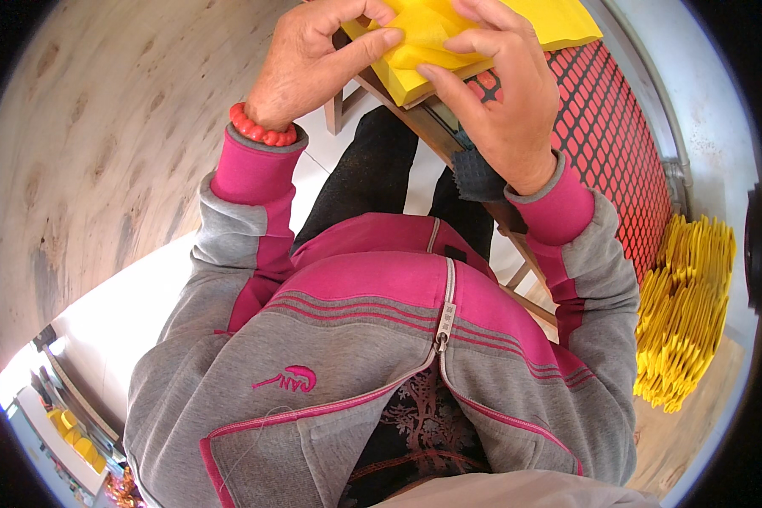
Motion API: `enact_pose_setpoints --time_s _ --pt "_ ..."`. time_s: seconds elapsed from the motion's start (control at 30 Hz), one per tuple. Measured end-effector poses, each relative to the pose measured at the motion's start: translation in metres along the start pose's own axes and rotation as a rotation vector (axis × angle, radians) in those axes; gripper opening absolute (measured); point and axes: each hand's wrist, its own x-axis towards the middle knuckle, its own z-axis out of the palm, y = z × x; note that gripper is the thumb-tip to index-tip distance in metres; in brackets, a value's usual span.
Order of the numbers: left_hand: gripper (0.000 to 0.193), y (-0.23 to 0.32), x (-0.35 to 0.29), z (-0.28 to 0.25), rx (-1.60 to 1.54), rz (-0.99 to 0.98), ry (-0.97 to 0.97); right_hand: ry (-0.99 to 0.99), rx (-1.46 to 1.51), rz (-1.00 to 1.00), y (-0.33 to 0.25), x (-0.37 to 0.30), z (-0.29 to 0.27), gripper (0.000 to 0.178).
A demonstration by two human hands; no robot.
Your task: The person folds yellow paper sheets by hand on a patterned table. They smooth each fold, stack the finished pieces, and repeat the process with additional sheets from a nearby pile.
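Observation:
At the top of the view, a thin yellow sheet (427,34) lies rumpled and folded between my hands, on a flat yellow stack (567,24). I cannot tell whether the sheet is cloth or paper. My left hand (317,63), with a red bead bracelet (261,129) at the wrist, pinches the sheet's left side between thumb and forefinger. Over the stack's near edge, my right hand (512,93) is curled, thumb and forefinger at the sheet's right side. Some of its other fingertips are cut off by the upper edge.
A red and black patterned covering (605,118) lies right of the stack, beside a wooden frame (427,127). Many folded yellow pieces (684,305) are piled at the right. A large wooden board (102,144) fills the left. A dark cloth (478,176) hangs below my right hand.

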Motion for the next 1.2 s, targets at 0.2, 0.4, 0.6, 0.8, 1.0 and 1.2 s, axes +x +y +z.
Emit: enact_pose_setpoints --time_s 0.2,0.4,0.6,0.8,1.0,1.2 --pt "0.007 0.003 -0.002 0.004 -0.121 -0.101 0.038 -0.122 -0.117 -0.074 0.0 0.001 -0.003 0.02" --pt "0.005 0.002 -0.003 0.003 -0.14 -0.128 0.02 -0.15 -0.054 0.026 -0.001 0.001 -0.001 0.019" --pt "0.004 -0.001 -0.001 0.0 -0.114 -0.072 0.001 -0.141 0.001 0.102 -0.003 0.0 -0.002 0.02" --pt "0.004 -0.003 -0.003 0.011 -0.339 -0.158 0.1 -0.049 -0.016 0.041 -0.009 0.01 -0.003 0.021" --pt "0.006 -0.005 -0.003 0.019 0.302 0.089 0.274 -0.234 -0.105 0.058 -0.063 -0.003 -0.061 0.022" --pt "0.006 0.0 -0.001 0.024 0.302 -0.026 0.375 -0.654 -0.06 0.411 -0.042 -0.13 -0.043 0.023"
